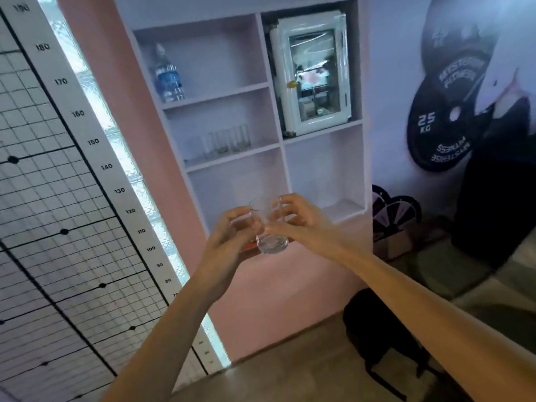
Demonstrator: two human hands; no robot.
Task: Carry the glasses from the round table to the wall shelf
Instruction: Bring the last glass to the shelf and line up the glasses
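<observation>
A clear tumbler glass is held up in front of the white wall shelf, at the height of its lowest left compartment. My left hand grips the glass from the left and my right hand from the right, fingers curled round its sides. Several clear glasses stand in a row in the shelf's middle left compartment, above the held glass. The round table is out of view.
A water bottle stands in the top left compartment and a small glass-door fridge fills the top right one. A height chart covers the wall at left. A black bag lies on the floor at lower right.
</observation>
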